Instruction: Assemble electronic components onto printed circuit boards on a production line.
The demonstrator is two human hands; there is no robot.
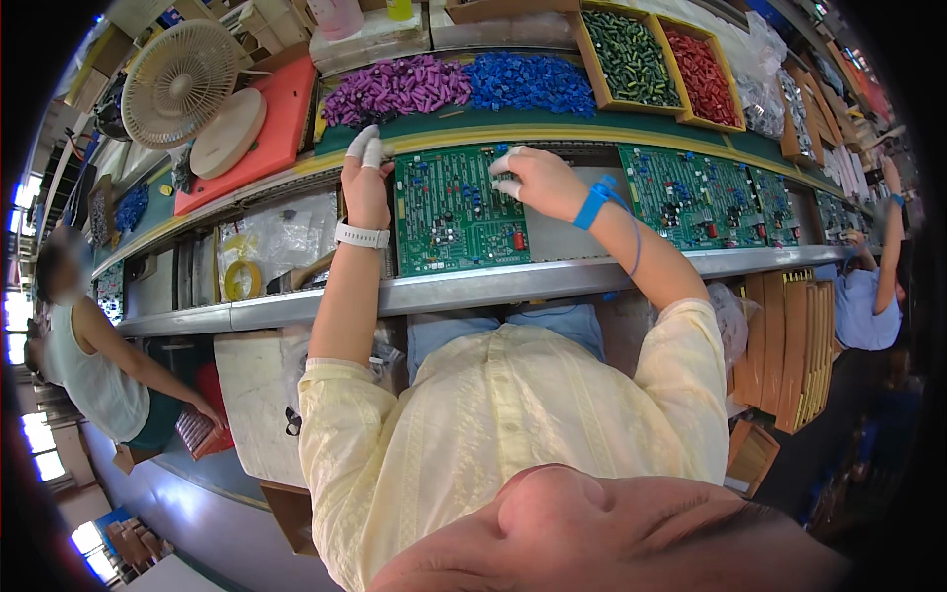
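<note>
A person in a pale yellow shirt [513, 414] leaned over a long worktop [473, 288] on an assembly line, both arms stretched away from the body. Between the hands lay a green circuit board [449, 222], flat on the worktop and studded with small blue, black and red parts. The left hand [366, 183], a white watch [361, 236] at the wrist, rested at the board's left edge with fingers extended, their tips capped in white; whether it gripped the edge could not be told. The right hand [538, 178], a blue wrist strap [597, 202] just behind it, lay on the board's far right part, its white-capped fingers [505, 163] curled narrowly together on the surface; whether they pinched a part could not be told. More green boards [705, 197] lay in a row to the right on the same worktop. Beyond the board, loose heaps of purple parts [395, 89] and blue parts [528, 81] sat side by side, with trays of green parts [631, 57] and red parts [700, 61] further right. A white fan [180, 81] stood at far left. Another person [94, 365] worked at the left, and a third in blue [868, 306] at the right.
</note>
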